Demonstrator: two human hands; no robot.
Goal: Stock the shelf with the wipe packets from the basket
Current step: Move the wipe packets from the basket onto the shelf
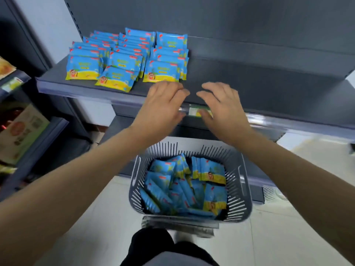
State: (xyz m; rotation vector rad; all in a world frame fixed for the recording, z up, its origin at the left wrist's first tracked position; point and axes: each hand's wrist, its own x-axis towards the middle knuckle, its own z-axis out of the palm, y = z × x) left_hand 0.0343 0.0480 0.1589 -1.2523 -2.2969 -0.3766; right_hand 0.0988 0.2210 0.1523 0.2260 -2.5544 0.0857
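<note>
Two bare hands are held out side by side over the front edge of the shelf [269,89], close together but not touching. The left hand [163,104] is palm down with its fingers loosely spread and slightly curled, and it holds nothing. The right hand [222,104] mirrors it, fingers open and bent a little, also holding nothing. Both are blurred at the fingertips, which lie just over the bare shelf surface to the right of the stocked packets.

Three rows of blue and yellow wipe packets [123,58] fill the left end of the shelf, running from the front edge back toward the rear panel, each row overlapping like tiles. The front packet of the middle row sits nearest the front edge and is turned a little askew. The right part of the shelf is bare. A small price label [197,112] shows on the front edge strip between the two hands.

Below the hands, a grey slatted basket [244,189] sits lower down in front of the person. It holds a loose heap of the same wipe packets [184,189], some on edge, some lying flat. At the far left edge, boxed goods [21,131] stand on a neighbouring rack.
</note>
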